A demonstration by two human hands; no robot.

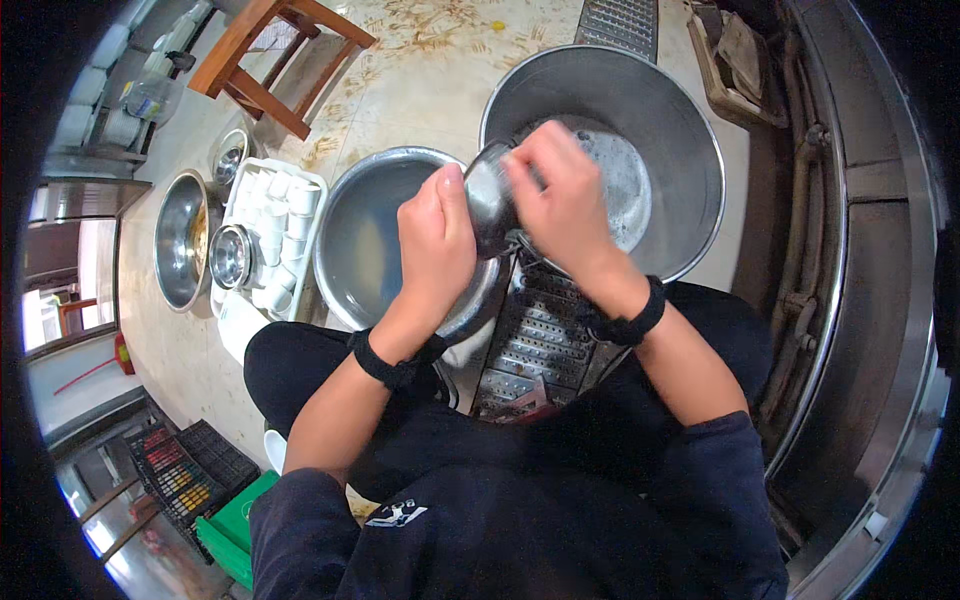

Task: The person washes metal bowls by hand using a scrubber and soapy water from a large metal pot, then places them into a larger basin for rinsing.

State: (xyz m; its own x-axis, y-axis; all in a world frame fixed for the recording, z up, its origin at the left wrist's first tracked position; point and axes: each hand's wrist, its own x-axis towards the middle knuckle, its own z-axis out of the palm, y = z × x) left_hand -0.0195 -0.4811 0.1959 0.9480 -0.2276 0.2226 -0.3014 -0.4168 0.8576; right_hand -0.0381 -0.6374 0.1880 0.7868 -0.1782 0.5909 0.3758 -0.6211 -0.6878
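Metal bowl: a small, rounded, dark silver metal bowl (488, 205), tilted on edge and held up between the 2 hands, above the gap between 2 large vessels.
Left hand: the left hand (437, 237) grasps the bowl's left side, thumb pointing up.
Right hand: the right hand (565, 195) is curled against the bowl's right side, fingers blurred; I cannot tell whether it grips the bowl or has something in its palm.
Wrists: 2 black fabric wristbands (642, 314), 1 on each wrist.
Left vessel: a wide, round, grey metal basin (398, 154), with cloudy liquid inside, partly behind the left hand.
Right vessel: a deep, round, silver metal pot (690, 180), with white foamy liquid (626, 185) at its bottom.
Floor strip: a perforated silver metal grate (540, 345) below the hands, between the person's knees.
Basket: a white rectangular plastic basket (318, 200) left of the basin, filled with white cups (272, 218); shiny round steel bowls (230, 258) sit at its left side.
Farther left: a wide, shiny steel basin (176, 240).
Upper left: a brown wooden stool (228, 52).
Lower left: a green plastic crate (237, 532) beside black plastic crates (218, 455).
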